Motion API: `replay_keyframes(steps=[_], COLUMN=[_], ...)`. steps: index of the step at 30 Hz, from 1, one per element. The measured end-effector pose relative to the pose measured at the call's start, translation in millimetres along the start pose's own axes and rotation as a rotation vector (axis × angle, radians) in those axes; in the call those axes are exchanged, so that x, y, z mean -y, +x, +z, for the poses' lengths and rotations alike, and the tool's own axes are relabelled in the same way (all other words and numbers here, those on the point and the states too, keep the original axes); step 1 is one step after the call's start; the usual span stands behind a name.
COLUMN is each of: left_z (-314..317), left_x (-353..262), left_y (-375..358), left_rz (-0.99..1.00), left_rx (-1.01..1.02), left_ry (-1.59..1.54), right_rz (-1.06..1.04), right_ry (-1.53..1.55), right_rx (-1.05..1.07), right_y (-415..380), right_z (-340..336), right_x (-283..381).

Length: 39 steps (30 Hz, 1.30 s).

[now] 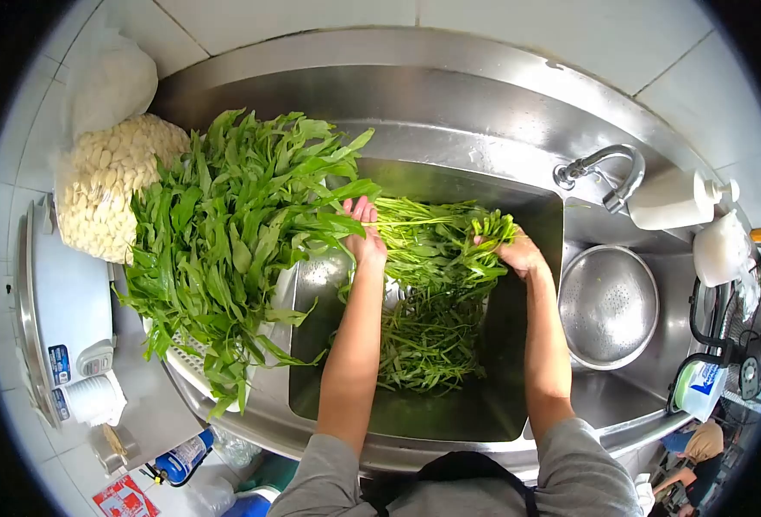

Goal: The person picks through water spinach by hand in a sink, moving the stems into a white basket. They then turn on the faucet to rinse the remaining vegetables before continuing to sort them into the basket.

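Long-stemmed leafy greens, which look like water spinach, are heaped in a tall pile (234, 224) on a white perforated basket (198, 366) left of the sink basin. My left hand (366, 234) is at the pile's right edge, its fingers curled around part of a bunch of these greens (424, 226). At the bunch's cut stem ends, my right hand (521, 252) has its fingers closed around the stems. The bunch stretches between both hands over the basin (505, 379). More loose greens (428, 345) lie lower in the basin, beneath it.
A metal colander (609, 306) sits in the right basin, below a curved faucet (626, 164). A bag of peeled garlic cloves (109, 185) stands at far left beside a scale (74, 293). White jugs (678, 198) line the right side. Another person (699, 457) is at lower right.
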State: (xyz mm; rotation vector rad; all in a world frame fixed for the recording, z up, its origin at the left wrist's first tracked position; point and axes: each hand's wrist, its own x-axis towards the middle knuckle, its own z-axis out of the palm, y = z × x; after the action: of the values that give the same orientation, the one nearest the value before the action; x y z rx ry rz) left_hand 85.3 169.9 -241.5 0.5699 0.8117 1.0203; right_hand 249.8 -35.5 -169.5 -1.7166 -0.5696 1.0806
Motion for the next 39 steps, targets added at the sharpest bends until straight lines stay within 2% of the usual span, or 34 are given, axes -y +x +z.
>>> replay_keyframes(steps=[3, 5, 6, 7, 9, 11, 13, 15, 16, 17, 19, 21, 24, 26, 29, 31, 32, 35, 36, 37, 39], left_z=[3.7, 22.0, -6.1, 22.6, 16.2, 58.8, 77.9, 97.8, 105.7, 114.1, 120.3, 119.7, 116.7, 117.9, 118.1, 119.1, 119.5, 124.3, 125.4, 128.0, 133.5], left_x=[5.8, -5.4, 23.5, 0.9, 22.5, -17.9, -18.3, -26.3, -33.9, -41.1, -61.6, -82.0, -117.5, -137.3, -156.1, -166.0, -170.1, -179.5, -181.1, -185.1, -187.6], left_y=[-2.6, -11.5, 4.0, -21.2, -36.7, -87.4, -106.9, -110.7, -108.1, -108.5, -107.3, -106.5, -105.6, -111.8, -118.4, -123.6, -126.6, -138.2, -142.0, -150.7, -164.8], left_rz=[0.01, -0.437, -0.541, -0.65, -0.478, -0.26, 0.204, 0.367, 0.355, 0.372, 0.225, 0.218, 0.167, 0.011, -0.07, -0.081, -0.112, -0.141, -0.15, -0.163, -0.171], left_rx=[-0.061, -0.169, -0.109, -0.203, -0.062, 0.303, 0.579, 0.632, 0.622, 0.603, 0.538, 0.427, 0.387, 0.397, 0.438, 0.473, 0.517, 0.636, 0.708, 0.777, 0.809], left_ry=[0.021, 0.317, 0.44, 0.64, 0.772, 0.73, 0.77, 0.69, 0.726, 0.674, 0.599, 0.441, 0.532, 0.628, 0.666, 0.684, 0.697, 0.727, 0.758, 0.79, 0.851], right_rz=[-0.081, -0.117, -0.128, -0.139, -0.17, -0.172, -0.206, -0.135, -0.194, -0.167, -0.202, -0.192, -0.248, -0.253, -0.237, -0.156, -0.226, -0.254, -0.223, -0.325, -0.365], right_ry=[0.092, 0.08, 0.1, 0.12, 0.13, 0.07, 0.082, -0.048, 0.008, -0.013, -0.005, 0.097, 0.269, 0.292, 0.353, 0.243, 0.19, 0.14, 0.023, -0.004, 0.044], right_rx=[-0.022, -0.065, -0.071, -0.076, -0.1, -0.144, -0.153, -0.127, -0.114, -0.095, -0.145, -0.178, -0.148, -0.151, -0.18, -0.31, -0.287, -0.238, -0.214, -0.227, -0.025], right_y=[-8.7, -11.8, -12.7, -12.5, -9.3, -10.5, -18.1, -27.1, -26.3, -31.1, -37.5, -39.7, -54.0, -60.8, -70.2, -80.2, -85.3, -111.3, -117.6, -116.8, -115.4], right_z=[-12.6, -19.7, -20.5, -20.9, -20.1, -15.6, -7.8, -4.9, -2.8, -4.0, -8.4, -20.5, -35.2, -43.8, -49.0, -44.9, -42.5, -24.5, -23.1, -17.7, -15.3], right_x=[36.8, 57.1, 64.3, 69.5, 71.4, 80.3, 91.5, 106.4, 105.9, 110.4, 111.0, 100.1, 87.3, 79.2, 74.4, 87.8, 93.6, 130.6, 140.4, 139.5, 144.8])
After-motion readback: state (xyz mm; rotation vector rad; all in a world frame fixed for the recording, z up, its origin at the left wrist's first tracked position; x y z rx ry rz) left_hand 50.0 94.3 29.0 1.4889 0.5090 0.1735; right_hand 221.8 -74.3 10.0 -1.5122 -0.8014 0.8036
